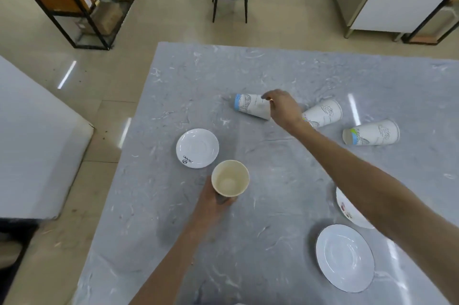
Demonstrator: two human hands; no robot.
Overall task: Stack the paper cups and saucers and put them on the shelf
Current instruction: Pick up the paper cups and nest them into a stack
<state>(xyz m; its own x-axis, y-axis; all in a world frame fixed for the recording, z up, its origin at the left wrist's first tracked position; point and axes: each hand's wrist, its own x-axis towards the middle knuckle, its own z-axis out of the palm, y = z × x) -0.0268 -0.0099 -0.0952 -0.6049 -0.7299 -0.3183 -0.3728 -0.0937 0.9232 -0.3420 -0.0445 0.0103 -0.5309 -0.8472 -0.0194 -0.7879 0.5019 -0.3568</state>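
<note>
Saucers [197, 148] beside held cup [230, 179], tipped cups [323, 113] near right hand [283, 108]

cups and saucers on the bench

we see an upright paper cup [230, 178], open mouth up, in our left hand [214, 201]. three printed cups [252, 106] [323, 113] [371, 133] lie on their sides farther off. a branded white saucer [197, 148] sits beside the upright cup; a plain saucer [344, 257] and a floral one [347, 210] lie nearer right.
</note>
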